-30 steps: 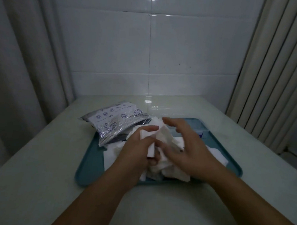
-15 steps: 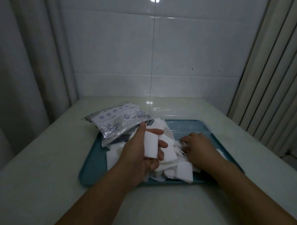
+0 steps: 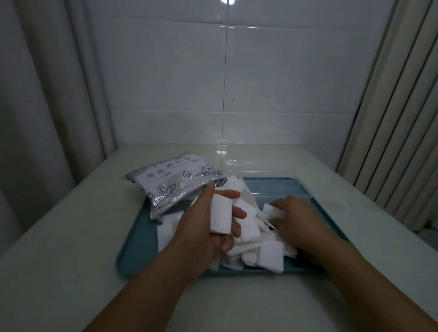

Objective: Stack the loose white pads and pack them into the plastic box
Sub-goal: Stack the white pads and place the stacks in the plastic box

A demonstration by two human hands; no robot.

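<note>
While both bare forearms reach in from the bottom of the frame, the left hand [image 3: 203,231] holds a small stack of white pads [image 3: 221,214] raised a little above the heap at centre frame, thumb up along the stack's left edge and fingers [image 3: 236,211] curled round its right side, much as it did half a second ago. The right hand [image 3: 298,220], which a second ago met the left over the stack, now lies palm down on the right part of the loose pads [image 3: 251,236]; its fingers are bent into the pile next to one pad [image 3: 272,210], but whether they pinch it cannot be told. The loose pads lie jumbled across the middle of a teal tray [image 3: 136,247], which sits on the pale worktop [image 3: 66,247]. At the tray's far left corner a clear printed bag [image 3: 173,185] lies tilted, partly over the rim and against the heap, where it lay before. A clear plastic box [image 3: 276,192] appears to stand at the tray's far right, its outline faint. Beyond are a white tiled wall [image 3: 209,78], a curtain [image 3: 34,98] at upper left and ribbed panels [image 3: 398,107] at upper right.
</note>
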